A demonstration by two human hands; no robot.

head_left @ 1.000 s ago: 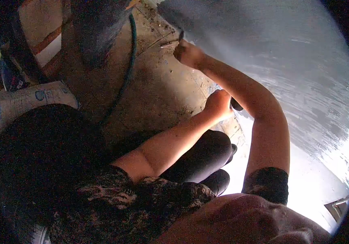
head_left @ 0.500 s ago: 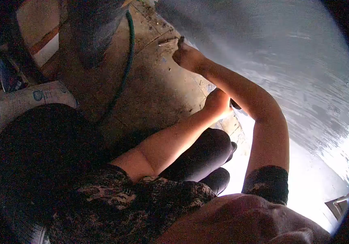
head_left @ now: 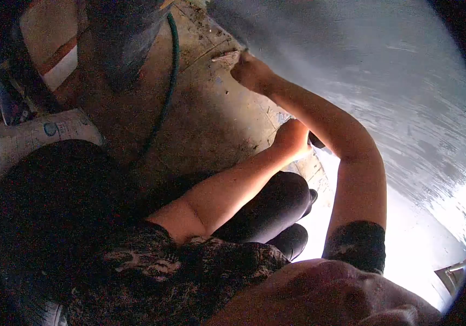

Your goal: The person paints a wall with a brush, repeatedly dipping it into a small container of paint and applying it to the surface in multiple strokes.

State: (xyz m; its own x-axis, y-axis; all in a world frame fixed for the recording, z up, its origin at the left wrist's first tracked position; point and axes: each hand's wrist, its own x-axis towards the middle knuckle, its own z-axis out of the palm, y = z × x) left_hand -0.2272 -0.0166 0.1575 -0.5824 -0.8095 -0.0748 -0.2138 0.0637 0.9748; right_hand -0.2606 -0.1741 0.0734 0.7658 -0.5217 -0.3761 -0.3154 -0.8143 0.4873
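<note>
My right hand [head_left: 252, 73] is closed at the far lower edge of a grey, streaked wall surface [head_left: 374, 70]. A small dark tip shows just above its fingers, but what it grips is hidden. My left hand [head_left: 291, 138] is closed lower down, partly behind my right forearm. The end of a dark object [head_left: 315, 140] sticks out beside it, too little of it visible to name. Strong white light falls on the underside of my left hand and on the floor and wall to its right. My right forearm crosses in front of the wall.
A green hose [head_left: 173, 70] curves over the dirty tiled floor [head_left: 206, 114]. Behind it stands a large dark container [head_left: 121, 43]. A printed white sack [head_left: 37, 136] lies at the left by my knee. A metal-looking fitting [head_left: 453, 274] sits at the lower right.
My right hand has shifted very slightly at the wall's edge, and the dark tip above its fingers sits a little differently. My left hand has hardly moved.
</note>
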